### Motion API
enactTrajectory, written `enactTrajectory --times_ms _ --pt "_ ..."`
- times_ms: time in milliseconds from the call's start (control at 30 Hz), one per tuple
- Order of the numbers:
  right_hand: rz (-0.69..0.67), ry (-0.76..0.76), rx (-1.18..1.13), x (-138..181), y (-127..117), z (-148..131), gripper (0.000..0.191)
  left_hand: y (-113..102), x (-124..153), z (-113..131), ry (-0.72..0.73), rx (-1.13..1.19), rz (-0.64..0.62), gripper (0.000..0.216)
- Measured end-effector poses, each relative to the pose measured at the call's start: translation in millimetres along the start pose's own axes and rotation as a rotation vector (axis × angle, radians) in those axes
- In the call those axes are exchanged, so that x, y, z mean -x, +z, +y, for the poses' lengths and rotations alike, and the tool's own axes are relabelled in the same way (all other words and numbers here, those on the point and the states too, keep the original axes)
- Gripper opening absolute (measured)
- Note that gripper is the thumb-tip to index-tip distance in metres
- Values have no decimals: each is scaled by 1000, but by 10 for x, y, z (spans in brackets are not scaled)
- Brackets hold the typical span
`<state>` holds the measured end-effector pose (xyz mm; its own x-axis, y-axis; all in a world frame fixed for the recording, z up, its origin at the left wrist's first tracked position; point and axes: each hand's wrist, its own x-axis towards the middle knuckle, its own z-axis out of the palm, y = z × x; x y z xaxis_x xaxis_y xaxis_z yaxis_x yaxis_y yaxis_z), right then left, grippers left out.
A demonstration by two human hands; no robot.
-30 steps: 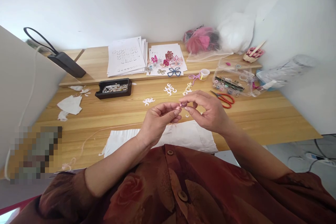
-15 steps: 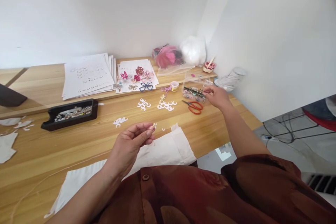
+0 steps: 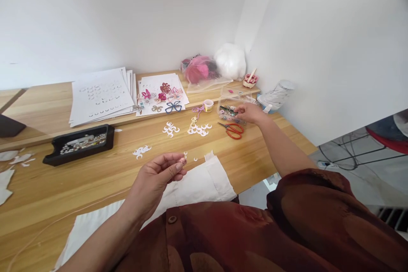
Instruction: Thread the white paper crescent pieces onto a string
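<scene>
Head view, from where I follow at distance: nearest to the body I see a white cloth (image 3: 200,182) lying on the wooden table (image 3: 102,178). Above it is the left hand (image 3: 159,174), with its thumb and index finger pressed together on a small pink piece (image 3: 182,161), which is therefore in the air, just beyond the palm. I judge this piece to be very light, perhaps smooth and easy to slip, so I would take it by its edge with soft fingertips and not squeeze much. Its free part looks away from the palm, to the far right; the fingers cover the rest, so its long axis I cannot tell. Farther on lie white crescents (image 3: 171,128), flat and probably easy to bend, and the scissors (image 3: 228,126), whose blades point left and slightly away, orange handles toward the near right. Just behind them, the right hand (image 3: 251,113) has its fingers inside the clear box (image 3: 218,111); whether they pinch something there, I cannot tell. The box seems thin and stiff, better held by its walls, and its long side runs roughly left to right. Farthest, on the raised shelf, are a bagged pink bundle (image 3: 200,70) and a small basket (image 3: 250,80).
</scene>
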<state>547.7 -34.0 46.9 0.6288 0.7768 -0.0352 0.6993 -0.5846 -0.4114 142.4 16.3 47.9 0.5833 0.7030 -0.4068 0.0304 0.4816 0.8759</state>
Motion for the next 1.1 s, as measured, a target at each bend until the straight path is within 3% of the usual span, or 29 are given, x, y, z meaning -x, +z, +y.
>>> enactTrajectory --times_ms 133,200,233,300,400,567,767,933,1100 --pt "155 -36 -47 277 -36 -142 27 30 3 5 21 -7 -17 41" --pt "261 -150 -216 555 18 -313 24 56 4 8 40 -1 -33 39" --pt "203 -222 -312 718 68 -423 23 72 4 10 54 -2 -39 38" --pt "-44 -350 -512 1059 206 -675 28 104 5 11 86 -12 -62 37" --pt "-282 -403 -762 1496 461 -1033 36 137 19 7 120 -29 -86 37" --pt "-390 -250 -1101 1803 779 -1332 30 116 80 8 176 -55 -110 36" --pt "-390 -60 -1292 1814 802 -1378 29 42 131 -14 156 -42 -123 66" --pt "-393 89 -1383 1832 755 -1374 35 -8 132 -67 116 -128 -164 45" --pt "-398 155 -1473 1859 752 -1350 35 -48 143 -68 186 -207 -146 34"
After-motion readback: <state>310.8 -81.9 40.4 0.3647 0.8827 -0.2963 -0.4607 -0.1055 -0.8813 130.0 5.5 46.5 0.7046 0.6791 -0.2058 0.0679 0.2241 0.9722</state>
